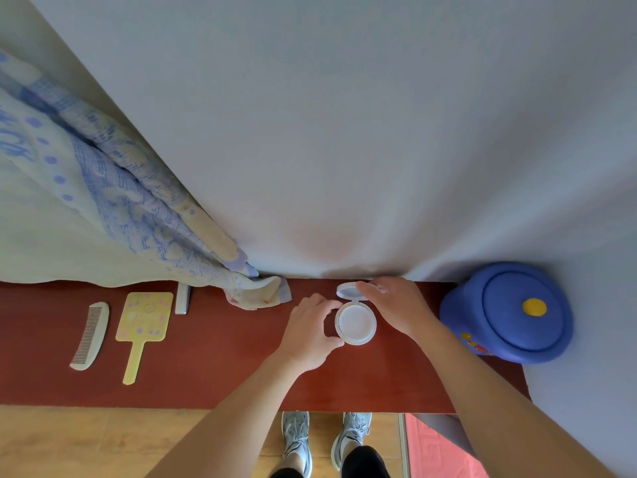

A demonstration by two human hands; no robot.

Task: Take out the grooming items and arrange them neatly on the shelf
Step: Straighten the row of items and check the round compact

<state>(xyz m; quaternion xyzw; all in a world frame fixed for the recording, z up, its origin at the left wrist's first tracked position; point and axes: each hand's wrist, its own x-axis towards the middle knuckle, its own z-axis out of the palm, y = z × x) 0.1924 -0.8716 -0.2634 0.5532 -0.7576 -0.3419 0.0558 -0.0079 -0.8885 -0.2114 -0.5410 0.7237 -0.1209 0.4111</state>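
Observation:
A round white compact (356, 322) lies open on the red-brown shelf (220, 357), near the wall. My left hand (308, 331) grips the compact's base from the left, thumb and fingers curled round its rim. My right hand (396, 305) holds the raised lid (348, 291) at the back, fingers over its edge. Further left on the shelf lie a grey comb (90, 334) and a yellow hand mirror (143, 327) side by side, with a small grey flat item (182, 298) behind them.
A blue round container with a yellow knob (510, 312) stands at the shelf's right end. A blue-patterned cloth (113, 188) hangs from the left, its end resting on the shelf. The wall is close behind. The floor and my shoes show below the front edge.

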